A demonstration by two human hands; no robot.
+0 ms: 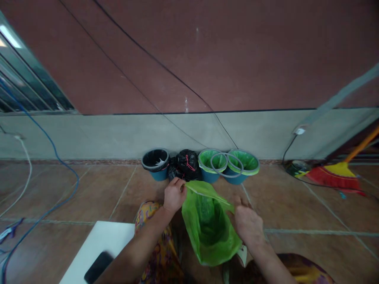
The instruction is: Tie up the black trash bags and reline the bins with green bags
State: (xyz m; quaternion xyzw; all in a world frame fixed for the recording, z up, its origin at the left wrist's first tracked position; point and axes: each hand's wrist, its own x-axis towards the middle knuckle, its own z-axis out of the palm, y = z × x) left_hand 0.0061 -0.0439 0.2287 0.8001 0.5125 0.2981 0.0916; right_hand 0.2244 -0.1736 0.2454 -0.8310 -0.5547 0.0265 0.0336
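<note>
Left hand: the left hand (174,196) reaches forward from the lower middle of the view, forearm bare, fingers curled closed on the far left edge of the green plastic bag (209,225), pinching its rim.
Right hand: the right hand (248,224) is seen from the back, wrist bent, fingers turned toward the bag's right rim; it touches the rim, but whether the fingers are clamped on it cannot be told, since they are blurred and partly behind the plastic.
Green bag: it hangs open between the two hands, mouth stretched from left hand to right hand, its bottom sagging toward the person's lap.
Beyond the hands: against the wall stands a row of small blue bins, namely a bin with a black liner (156,163) just past the left hand, a tied black bag (186,163) beside it, and two bins with green liners (228,165) past the bag's mouth, with a grey ring (226,164) lying across both.
Right of the right hand: a red and yellow broom (334,175) lies well apart, its handle cut off by the frame.
Near the left forearm: a white surface (97,246) bearing a dark phone (98,266), partly cut off.
Writing: no readable label or brand anywhere.
Hard to make out: the patterned cloth (160,252) under the arms is blurred.
</note>
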